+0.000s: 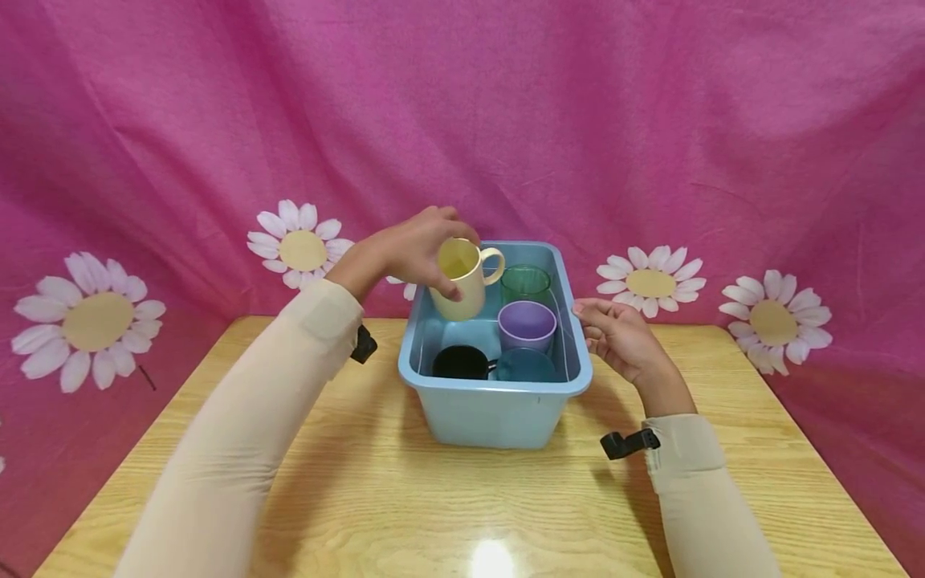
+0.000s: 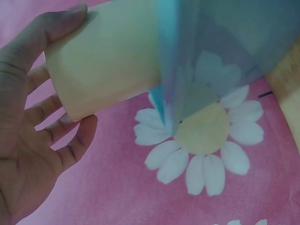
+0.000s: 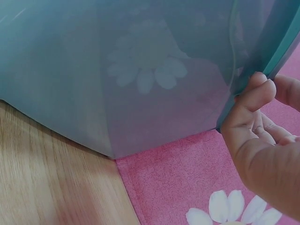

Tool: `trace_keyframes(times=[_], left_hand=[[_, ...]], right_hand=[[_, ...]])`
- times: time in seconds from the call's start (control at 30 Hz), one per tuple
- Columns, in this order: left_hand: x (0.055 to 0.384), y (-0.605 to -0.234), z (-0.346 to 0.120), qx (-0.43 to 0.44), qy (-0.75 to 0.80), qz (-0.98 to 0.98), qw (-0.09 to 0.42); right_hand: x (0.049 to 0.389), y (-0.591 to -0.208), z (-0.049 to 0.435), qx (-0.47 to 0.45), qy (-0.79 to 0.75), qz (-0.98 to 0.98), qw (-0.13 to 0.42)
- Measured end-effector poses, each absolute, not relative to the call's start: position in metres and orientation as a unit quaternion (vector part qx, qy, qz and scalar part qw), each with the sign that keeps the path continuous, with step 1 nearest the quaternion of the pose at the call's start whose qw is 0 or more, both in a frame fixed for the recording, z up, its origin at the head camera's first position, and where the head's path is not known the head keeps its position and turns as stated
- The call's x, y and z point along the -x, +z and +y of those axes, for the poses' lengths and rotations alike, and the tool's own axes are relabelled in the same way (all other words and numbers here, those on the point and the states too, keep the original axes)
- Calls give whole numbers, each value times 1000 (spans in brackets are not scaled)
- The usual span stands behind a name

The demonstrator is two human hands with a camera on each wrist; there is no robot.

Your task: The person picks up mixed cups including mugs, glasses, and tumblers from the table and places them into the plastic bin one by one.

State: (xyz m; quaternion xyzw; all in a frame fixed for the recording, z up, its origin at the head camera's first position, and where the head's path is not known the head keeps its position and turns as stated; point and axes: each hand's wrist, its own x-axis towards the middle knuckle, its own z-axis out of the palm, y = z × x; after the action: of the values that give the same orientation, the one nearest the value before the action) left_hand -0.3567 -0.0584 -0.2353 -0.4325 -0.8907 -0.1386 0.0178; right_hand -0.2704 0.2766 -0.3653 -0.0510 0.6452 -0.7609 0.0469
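Observation:
My left hand (image 1: 426, 247) grips a yellow mug (image 1: 462, 299) by its rim, at the back left of a blue plastic tub (image 1: 499, 417). The mug tilts slightly, its handle toward the right, its lower part inside the tub. In the left wrist view, thumb and fingers hold the mug (image 2: 108, 56) near the rim. My right hand (image 1: 623, 335) pinches the tub's right rim between thumb and fingers, also seen in the right wrist view. Inside the tub are a green glass (image 1: 526, 281), a purple cup (image 1: 527, 323), a black cup (image 1: 460, 363) and a teal cup (image 1: 526, 366).
The tub stands on a light wooden table (image 1: 462, 506), near its back edge. Behind hangs a pink cloth (image 1: 462, 104) with large white daisies. A black wrist camera (image 1: 629, 444) sits on the right sleeve, and another (image 1: 364, 344) on the left.

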Motion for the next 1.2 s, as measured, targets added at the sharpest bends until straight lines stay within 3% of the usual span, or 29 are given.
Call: trace_keyframes(times=[1.2], left_hand=[[370, -296, -42, 451, -75, -890, 3]], right_hand=[[270, -370, 278, 56, -758, 648, 46]])
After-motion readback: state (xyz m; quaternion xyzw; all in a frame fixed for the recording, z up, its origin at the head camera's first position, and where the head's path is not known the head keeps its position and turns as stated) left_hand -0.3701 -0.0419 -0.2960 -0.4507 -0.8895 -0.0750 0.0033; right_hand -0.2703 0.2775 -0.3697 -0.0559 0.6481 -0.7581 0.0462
